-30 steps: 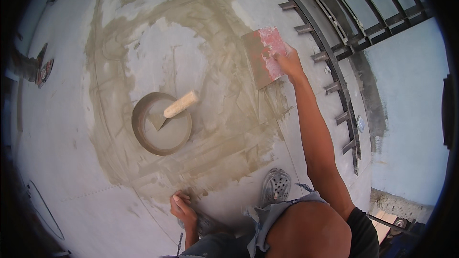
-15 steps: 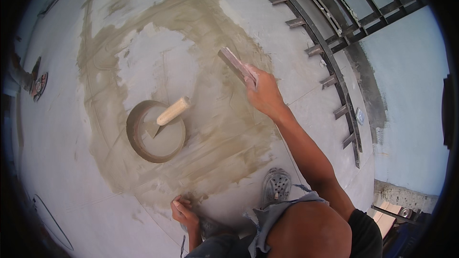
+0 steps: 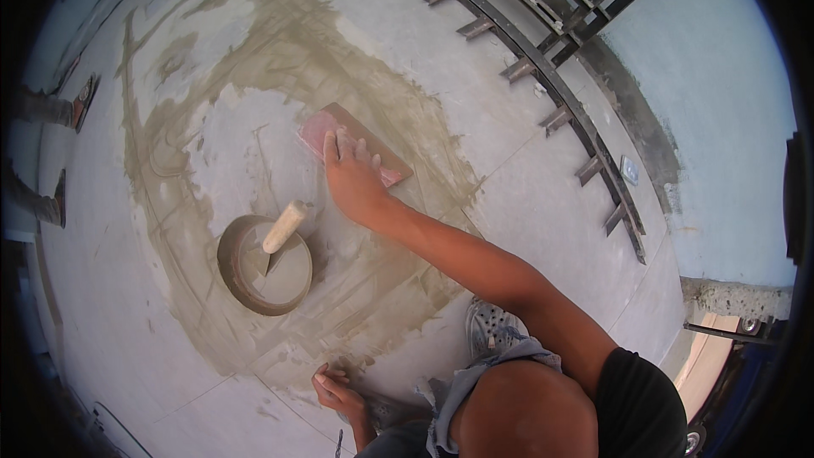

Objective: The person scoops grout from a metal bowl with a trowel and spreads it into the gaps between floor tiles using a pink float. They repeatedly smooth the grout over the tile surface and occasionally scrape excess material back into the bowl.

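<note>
My right hand (image 3: pixel 354 182) is wrapped over the pink back of a flat rectangular spreader (image 3: pixel 373 140), with the fingers laid across it. The spreader lies low over the floor, among olive-grey smears of paste (image 3: pixel 280 21). To its lower left stands a round shallow pan (image 3: pixel 224 265) with smooth grey paste inside. A putty knife with a pale wooden handle (image 3: pixel 286 226) leans in that pan, its blade tip in the paste. Near my bent leg, my left hand (image 3: pixel 341 392) hangs loosely with fingers slightly curled and apart, and nothing shows in it.
A curved dark metal frame with short brackets (image 3: pixel 521 68) runs along the right, before a pale blue surface (image 3: pixel 721 136). My grey perforated clog (image 3: pixel 490 326) rests on the floor below my right arm. Another person's legs and feet (image 3: pixel 61 110) show at the far left.
My right hand has swung left and turned the spreader from edge-on to nearly flat. My view has shifted a little. At the left, more of the other person's legs shows.
</note>
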A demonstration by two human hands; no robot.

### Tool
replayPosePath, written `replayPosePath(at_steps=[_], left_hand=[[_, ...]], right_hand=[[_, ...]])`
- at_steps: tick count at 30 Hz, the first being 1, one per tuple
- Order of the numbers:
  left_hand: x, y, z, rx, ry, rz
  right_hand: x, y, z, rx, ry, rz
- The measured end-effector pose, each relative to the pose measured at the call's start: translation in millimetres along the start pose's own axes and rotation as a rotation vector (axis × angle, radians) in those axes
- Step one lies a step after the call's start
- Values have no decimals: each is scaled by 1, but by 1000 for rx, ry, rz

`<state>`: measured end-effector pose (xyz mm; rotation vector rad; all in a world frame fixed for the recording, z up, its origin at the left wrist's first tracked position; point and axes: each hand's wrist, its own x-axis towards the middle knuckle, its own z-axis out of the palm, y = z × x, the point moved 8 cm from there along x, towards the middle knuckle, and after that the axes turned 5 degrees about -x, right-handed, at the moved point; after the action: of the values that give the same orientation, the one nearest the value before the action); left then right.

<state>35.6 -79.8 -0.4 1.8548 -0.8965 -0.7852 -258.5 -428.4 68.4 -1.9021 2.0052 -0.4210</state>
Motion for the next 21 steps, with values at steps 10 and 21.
replayPosePath(at_steps=[10,21], left_hand=[[0,1,0,-8,-5,-1],[1,3,0,-1,1,13]], right_hand=[[-12,6,4,-111,-7,37],[-16,4,-3,-96,-72,24]])
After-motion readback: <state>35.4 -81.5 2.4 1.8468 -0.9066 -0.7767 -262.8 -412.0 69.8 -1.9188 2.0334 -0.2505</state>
